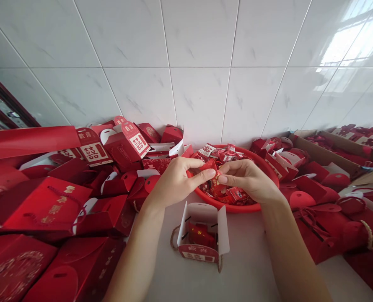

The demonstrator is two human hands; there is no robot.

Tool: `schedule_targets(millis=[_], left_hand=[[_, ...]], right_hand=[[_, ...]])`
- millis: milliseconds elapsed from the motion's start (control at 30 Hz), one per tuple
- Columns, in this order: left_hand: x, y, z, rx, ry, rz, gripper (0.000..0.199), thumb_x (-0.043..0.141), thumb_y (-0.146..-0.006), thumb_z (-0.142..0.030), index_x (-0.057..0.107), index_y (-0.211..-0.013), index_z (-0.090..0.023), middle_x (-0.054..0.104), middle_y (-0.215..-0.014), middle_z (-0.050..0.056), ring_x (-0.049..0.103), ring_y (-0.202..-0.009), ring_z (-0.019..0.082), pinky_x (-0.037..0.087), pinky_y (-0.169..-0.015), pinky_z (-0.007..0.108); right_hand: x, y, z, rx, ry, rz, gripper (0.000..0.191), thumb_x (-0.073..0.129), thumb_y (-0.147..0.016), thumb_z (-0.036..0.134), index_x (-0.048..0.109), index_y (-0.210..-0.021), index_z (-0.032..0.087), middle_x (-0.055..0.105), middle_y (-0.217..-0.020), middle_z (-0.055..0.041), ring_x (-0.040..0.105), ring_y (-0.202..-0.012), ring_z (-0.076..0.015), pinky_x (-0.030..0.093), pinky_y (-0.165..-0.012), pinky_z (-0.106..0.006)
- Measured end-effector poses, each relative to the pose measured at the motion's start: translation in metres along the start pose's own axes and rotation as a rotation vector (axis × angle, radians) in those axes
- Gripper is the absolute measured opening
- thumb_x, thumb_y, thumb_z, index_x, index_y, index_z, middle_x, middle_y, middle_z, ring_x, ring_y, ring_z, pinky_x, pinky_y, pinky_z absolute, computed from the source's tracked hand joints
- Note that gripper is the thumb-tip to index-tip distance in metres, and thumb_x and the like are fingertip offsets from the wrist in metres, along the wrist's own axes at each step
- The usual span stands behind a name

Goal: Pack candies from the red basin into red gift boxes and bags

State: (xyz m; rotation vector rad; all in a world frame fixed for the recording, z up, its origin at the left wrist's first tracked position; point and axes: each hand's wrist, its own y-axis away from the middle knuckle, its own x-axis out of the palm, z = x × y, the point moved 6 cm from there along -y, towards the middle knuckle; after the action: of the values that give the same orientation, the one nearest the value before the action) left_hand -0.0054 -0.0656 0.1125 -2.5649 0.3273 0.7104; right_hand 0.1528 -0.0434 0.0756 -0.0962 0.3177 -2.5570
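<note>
Both hands meet above a round red basin (270, 168) filled with red-wrapped sweets (237, 195). Between thumb and fingers my left hand (182, 178) pinches a small red packet (209, 166). My right hand (251, 178) has its thumb and fingertips closed at the packet's right edge. Nearer to me, an open red and white gift box (198, 255) stands on the pale surface with its flaps up and a rope handle at its sides. A red item with gold marks (200, 235) lies inside it.
Red gift boxes (56, 205) are piled along the left, some with open flaps. More red boxes (318, 184) fill the right side, beside a cardboard carton (329, 154) of red items. A tiled wall (199, 100) rises behind.
</note>
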Motion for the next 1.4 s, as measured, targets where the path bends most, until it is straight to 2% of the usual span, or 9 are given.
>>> schedule_targets(millis=[100, 233, 433, 667, 800, 967, 1067, 1167, 1400], left_hand=[[0.001, -0.001, 0.002, -0.001, 0.054, -0.010, 0.050, 0.065, -0.090, -0.042, 0.038, -0.055, -0.018, 0.028, -0.058, -0.005, 0.026, -0.056, 0.009, 0.021, -0.051, 0.027], [0.005, -0.003, 0.006, 0.005, 0.146, 0.009, 0.045, 0.057, -0.095, -0.045, 0.053, -0.060, -0.018, 0.043, -0.061, -0.003, 0.036, -0.059, 0.011, 0.030, -0.055, 0.027], [0.001, -0.002, 0.004, 0.046, 0.037, -0.051, 0.052, 0.056, -0.095, -0.042, 0.032, -0.056, -0.019, 0.024, -0.061, -0.004, 0.023, -0.059, 0.011, 0.021, -0.054, 0.028], [0.005, 0.000, 0.003, 0.038, -0.004, 0.010, 0.051, 0.056, -0.096, -0.045, 0.034, -0.058, -0.019, 0.026, -0.062, -0.004, 0.026, -0.060, 0.011, 0.021, -0.055, 0.030], [0.006, -0.001, 0.004, 0.030, 0.035, 0.027, 0.049, 0.056, -0.096, -0.044, 0.038, -0.058, -0.019, 0.028, -0.060, -0.004, 0.027, -0.058, 0.011, 0.021, -0.054, 0.029], [0.000, -0.001, 0.002, 0.010, 0.079, -0.022, 0.054, 0.050, -0.098, -0.047, 0.033, -0.056, -0.019, 0.027, -0.058, -0.005, 0.025, -0.055, 0.010, 0.023, -0.053, 0.028], [-0.001, 0.001, 0.001, -0.005, 0.060, 0.010, 0.047, 0.061, -0.093, -0.046, 0.050, -0.057, -0.018, 0.045, -0.058, -0.004, 0.040, -0.058, 0.010, 0.033, -0.058, 0.025], [0.003, 0.002, 0.003, -0.049, 0.070, 0.088, 0.028, 0.072, -0.086, -0.044, 0.072, -0.076, -0.018, 0.069, -0.075, 0.000, 0.060, -0.076, 0.015, 0.045, -0.072, 0.026], [0.003, 0.003, 0.003, -0.032, -0.009, 0.084, 0.027, 0.069, -0.088, -0.036, 0.070, -0.070, -0.016, 0.064, -0.069, -0.001, 0.054, -0.070, 0.013, 0.042, -0.067, 0.025]], right_hand=[[0.002, -0.001, 0.003, -0.004, -0.020, -0.001, 0.029, 0.088, -0.071, 0.042, 0.075, -0.074, 0.017, 0.069, -0.064, -0.0017, 0.062, -0.056, -0.0136, 0.053, -0.055, -0.027], [0.001, -0.001, 0.005, -0.026, -0.037, -0.021, 0.029, 0.088, -0.071, 0.042, 0.075, -0.073, 0.017, 0.069, -0.065, -0.0017, 0.063, -0.057, -0.0137, 0.053, -0.056, -0.027], [0.004, 0.000, 0.008, -0.031, 0.022, -0.006, 0.028, 0.084, -0.077, 0.043, 0.076, -0.078, 0.017, 0.067, -0.070, -0.0013, 0.060, -0.063, -0.0128, 0.050, -0.061, -0.026], [0.007, -0.001, 0.015, -0.081, 0.103, -0.032, 0.036, 0.083, -0.076, 0.048, 0.069, -0.066, 0.017, 0.051, -0.058, 0.0029, 0.039, -0.054, -0.0093, 0.031, -0.050, -0.025], [0.008, -0.001, 0.017, -0.100, 0.082, -0.029, 0.034, 0.084, -0.075, 0.045, 0.068, -0.066, 0.017, 0.051, -0.058, 0.0033, 0.038, -0.054, -0.0094, 0.030, -0.051, -0.026], [0.006, -0.001, 0.016, -0.127, 0.074, -0.058, 0.033, 0.083, -0.078, 0.043, 0.068, -0.067, 0.016, 0.052, -0.060, 0.0030, 0.040, -0.057, -0.0094, 0.032, -0.053, -0.025], [0.005, -0.002, 0.016, -0.151, 0.075, -0.071, 0.032, 0.082, -0.079, 0.042, 0.069, -0.068, 0.016, 0.054, -0.061, 0.0026, 0.043, -0.057, -0.0094, 0.034, -0.054, -0.024], [0.005, -0.002, 0.017, -0.162, 0.067, -0.081, 0.029, 0.081, -0.081, 0.041, 0.071, -0.070, 0.015, 0.060, -0.063, 0.0010, 0.048, -0.058, -0.0101, 0.038, -0.056, -0.025], [0.007, -0.001, 0.015, -0.134, 0.083, -0.080, 0.025, 0.080, -0.082, 0.039, 0.073, -0.079, 0.015, 0.065, -0.072, -0.0006, 0.056, -0.066, -0.0112, 0.044, -0.060, -0.023]])
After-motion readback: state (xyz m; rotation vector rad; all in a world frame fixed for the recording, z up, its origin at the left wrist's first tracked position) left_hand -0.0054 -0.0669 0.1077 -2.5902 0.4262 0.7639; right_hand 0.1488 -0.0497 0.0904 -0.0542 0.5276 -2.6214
